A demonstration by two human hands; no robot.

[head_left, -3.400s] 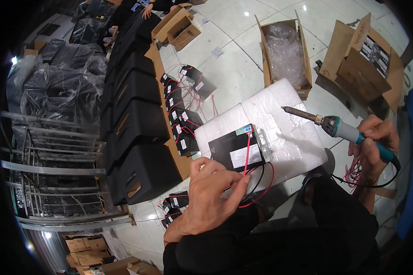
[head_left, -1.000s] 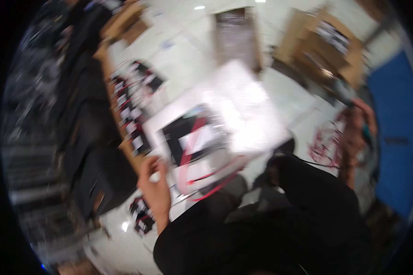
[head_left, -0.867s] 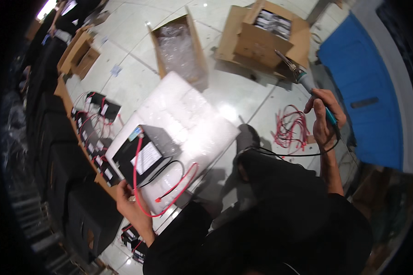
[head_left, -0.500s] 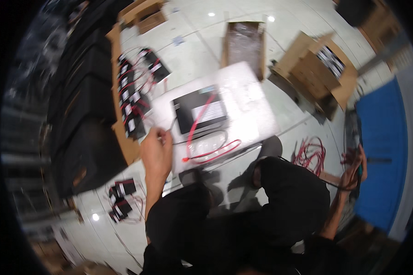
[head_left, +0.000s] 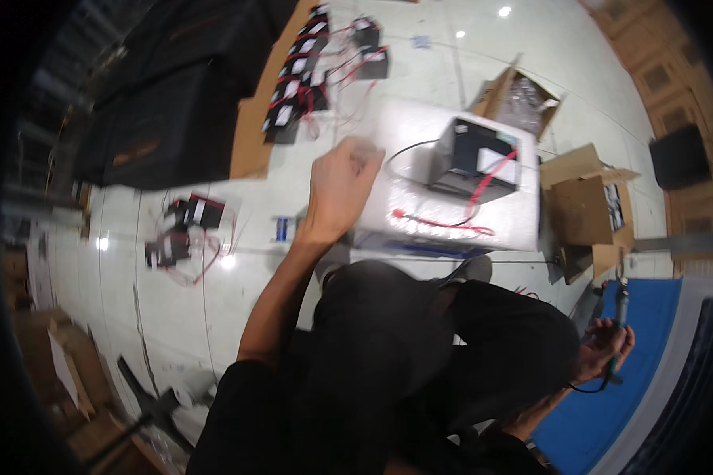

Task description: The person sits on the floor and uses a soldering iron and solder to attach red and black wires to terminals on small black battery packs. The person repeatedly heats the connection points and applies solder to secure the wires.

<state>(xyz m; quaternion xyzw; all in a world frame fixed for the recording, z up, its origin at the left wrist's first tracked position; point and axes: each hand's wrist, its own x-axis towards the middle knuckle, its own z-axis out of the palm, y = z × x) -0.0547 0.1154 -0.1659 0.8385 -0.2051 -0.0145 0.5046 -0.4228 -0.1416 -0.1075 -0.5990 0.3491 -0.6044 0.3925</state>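
Observation:
A white foam block point(head_left: 404, 119) carries a black battery point(head_left: 459, 154) with a label, a red wire point(head_left: 483, 186) ending in a red connector point(head_left: 399, 214), and a thin black wire point(head_left: 412, 144). My left hand point(head_left: 345, 178), blurred, is at the block's left side near the black wire's end, fingers curled; what they hold, if anything, is unclear. Low at the right, my right hand point(head_left: 606, 344) grips a soldering iron point(head_left: 623, 297) with its tip upward.
Wired black batteries point(head_left: 293, 83) stand beside black cases point(head_left: 158, 119); another group point(head_left: 202, 212) sits left of me. Behind and right are cartons point(head_left: 578, 206) and a plastic-filled box point(head_left: 523, 103). A blue surface point(head_left: 650, 348) is far right, a black cross-shaped base point(head_left: 154, 408) lower left.
The view has swung, shifting the battery groups upward. My left hand has left the battery's lower wires for the block's left side. The soldering iron has dropped lower at my right.

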